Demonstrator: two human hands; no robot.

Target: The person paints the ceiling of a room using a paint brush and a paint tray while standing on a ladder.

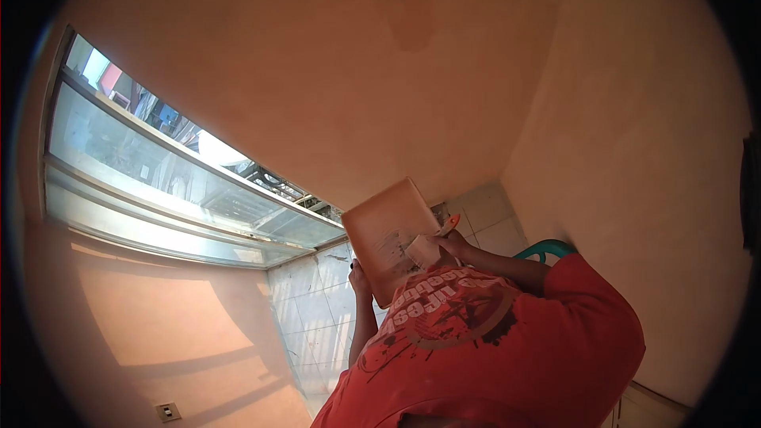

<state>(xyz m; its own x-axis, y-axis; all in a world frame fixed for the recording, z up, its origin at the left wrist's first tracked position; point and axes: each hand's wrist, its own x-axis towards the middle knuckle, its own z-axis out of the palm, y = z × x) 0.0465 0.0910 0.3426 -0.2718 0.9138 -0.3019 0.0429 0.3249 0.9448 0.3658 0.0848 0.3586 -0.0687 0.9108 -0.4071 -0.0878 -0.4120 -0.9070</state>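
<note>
An orange paint tray [379, 218] is held tilted in front of my chest, with dark streaks over its inner face. My left hand [359, 279] grips the tray's left edge. In my right hand [454, 246] is a wide paintbrush [423, 253], its orange handle end sticking out above my fingers. The brush's broad pale head overlaps the lower right part of the tray, close to the dark streaks. The front of my red shirt covers the tray's lower corner.
A sliding window [158, 158] runs along the left, its upper part opening onto a view outside. Peach-orange walls [444, 103] meet in a corner at the right. A green chair [547, 249] stands beside my right arm. Pale floor tiles [317, 293] lie below; a wall switch [167, 412] is at lower left.
</note>
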